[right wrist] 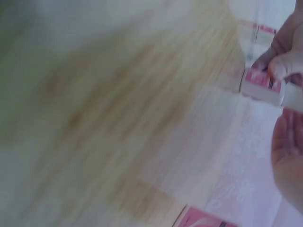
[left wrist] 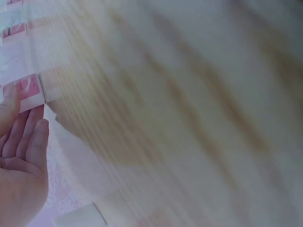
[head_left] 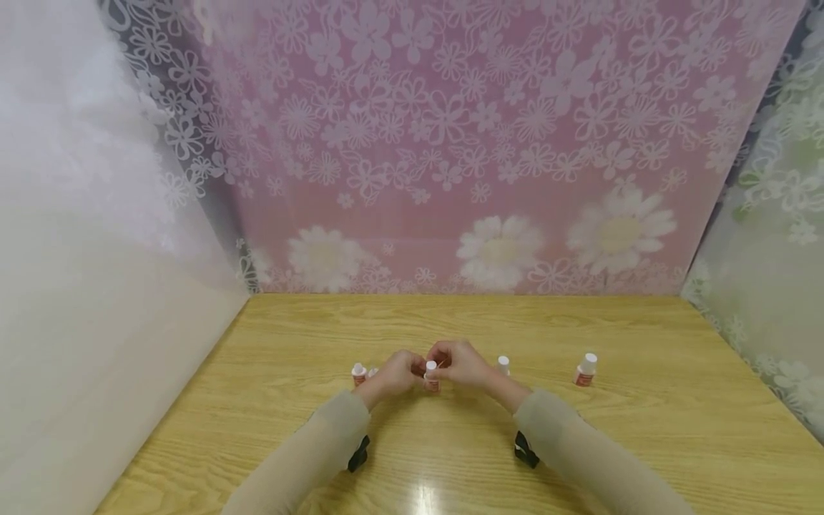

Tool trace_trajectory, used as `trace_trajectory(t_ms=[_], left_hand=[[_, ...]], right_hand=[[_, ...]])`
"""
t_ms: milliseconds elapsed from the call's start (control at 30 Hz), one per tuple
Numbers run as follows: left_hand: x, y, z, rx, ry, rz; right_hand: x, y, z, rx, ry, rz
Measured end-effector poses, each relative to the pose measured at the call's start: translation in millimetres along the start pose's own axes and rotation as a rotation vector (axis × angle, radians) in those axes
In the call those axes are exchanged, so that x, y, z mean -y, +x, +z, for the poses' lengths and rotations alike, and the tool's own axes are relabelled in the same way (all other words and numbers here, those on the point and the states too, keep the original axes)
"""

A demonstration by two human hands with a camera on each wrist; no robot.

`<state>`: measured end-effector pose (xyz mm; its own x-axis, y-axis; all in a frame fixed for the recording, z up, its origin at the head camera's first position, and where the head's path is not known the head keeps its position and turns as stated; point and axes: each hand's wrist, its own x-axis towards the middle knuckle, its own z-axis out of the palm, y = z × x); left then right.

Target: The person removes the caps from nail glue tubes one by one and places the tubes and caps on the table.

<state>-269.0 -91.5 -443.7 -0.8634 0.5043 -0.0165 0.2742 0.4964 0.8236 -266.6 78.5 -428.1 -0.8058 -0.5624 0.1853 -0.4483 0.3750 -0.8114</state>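
A small white bottle with a red label (head_left: 433, 385) stands between my two hands in the middle of the table. My left hand (head_left: 398, 373) grips its body, with the thumb (right wrist: 282, 66) across the label. From the other side my right hand (head_left: 465, 365) reaches to the white cap (head_left: 431, 365), its thumb and fingers around it. The left wrist view shows the label (left wrist: 31, 89) beside my left thumb. In the right wrist view the right-hand fingers (right wrist: 283, 127) are right at the cap, partly cut off by the frame.
Similar bottles stand in a row: one white-capped bottle (head_left: 359, 374) left of my hands, with another partly hidden beside it. Behind my right wrist is another bottle (head_left: 503, 365). Farther right stands one more bottle (head_left: 584, 370). Flowered sheets (head_left: 412, 143) enclose the wooden table (head_left: 425, 443).
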Motion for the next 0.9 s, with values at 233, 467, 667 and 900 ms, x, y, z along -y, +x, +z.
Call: trace_trajectory(t_ms=[233,467,667,900], left_hand=[[2.7,-3.3,1.0,-0.010,-0.021,0.003],[2.6,-4.5,1.1,-0.011,-0.022,-0.011],[-0.5,-4.5,-0.2,0.008,-0.036,-0.028],[-1.3,-3.3,-1.6,0.027,-0.057,-0.002]], right_hand=[[5,-3.9,11,-0.128,-0.049,0.068],[10,-4.1,14,-0.169,-0.118,0.045],[10,-1.7,10,-0.116,-0.145,0.007],[6,0.1,5,-0.042,-0.118,-0.023]])
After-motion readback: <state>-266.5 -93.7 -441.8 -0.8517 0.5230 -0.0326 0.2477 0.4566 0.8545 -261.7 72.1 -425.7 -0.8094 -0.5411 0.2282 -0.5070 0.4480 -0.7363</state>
